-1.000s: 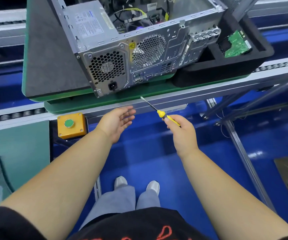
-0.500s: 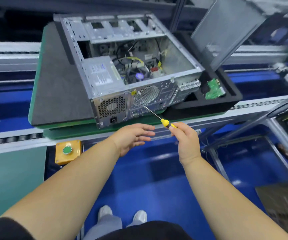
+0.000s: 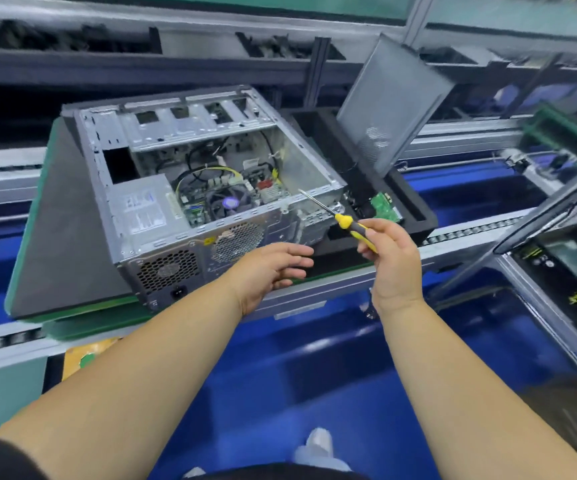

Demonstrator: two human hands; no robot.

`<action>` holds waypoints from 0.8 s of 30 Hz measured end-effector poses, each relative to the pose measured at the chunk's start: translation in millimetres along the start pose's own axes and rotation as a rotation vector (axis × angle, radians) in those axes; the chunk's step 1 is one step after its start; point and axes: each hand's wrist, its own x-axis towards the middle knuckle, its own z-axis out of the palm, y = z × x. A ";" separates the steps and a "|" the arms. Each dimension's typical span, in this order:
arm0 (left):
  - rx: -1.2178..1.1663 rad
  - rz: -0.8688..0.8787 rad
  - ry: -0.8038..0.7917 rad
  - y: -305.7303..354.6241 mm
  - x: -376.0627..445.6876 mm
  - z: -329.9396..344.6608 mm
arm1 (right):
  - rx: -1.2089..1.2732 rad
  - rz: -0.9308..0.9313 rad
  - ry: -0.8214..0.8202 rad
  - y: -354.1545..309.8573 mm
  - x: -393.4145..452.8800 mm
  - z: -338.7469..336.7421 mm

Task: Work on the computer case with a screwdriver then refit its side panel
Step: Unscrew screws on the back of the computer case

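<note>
Factory assembly line: roller conveyor (image 3: 470, 233).

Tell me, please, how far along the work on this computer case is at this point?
Done: the side panel is off and leans upright in the black foam tray, leaving the computer case open on top. In hand: the right hand grips the screwdriver, its tip over the case's near right edge and not visibly on a screw; the left hand hovers open. Left: the screwdriver work, then refitting the panel.
</note>
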 end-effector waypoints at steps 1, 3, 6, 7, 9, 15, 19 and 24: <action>0.003 -0.004 0.011 -0.7 8.6 6.9 | 0.019 -0.002 0.017 -0.4 12.5 -10.8; -0.001 -0.035 0.049 -4.0 28.9 23.2 | 0.025 0.015 0.033 0.8 40.4 -34.2; -0.030 -0.097 0.101 -11.2 63.4 52.2 | 0.010 0.057 0.032 6.5 84.7 -68.6; -0.050 -0.128 0.117 -15.6 73.7 62.1 | 0.004 0.069 0.028 10.0 97.7 -79.0; -0.107 -0.167 0.166 -24.3 92.8 78.9 | 0.010 0.077 0.001 17.1 123.4 -95.5; -0.211 -0.164 0.342 -36.4 128.4 102.0 | -0.028 0.135 -0.162 45.5 181.8 -116.7; -0.251 -0.180 0.406 -42.1 138.8 99.2 | -0.112 0.135 -0.285 61.4 204.1 -104.7; -0.317 -0.213 0.473 -50.5 147.5 92.4 | -0.301 0.104 -0.474 78.9 221.7 -84.7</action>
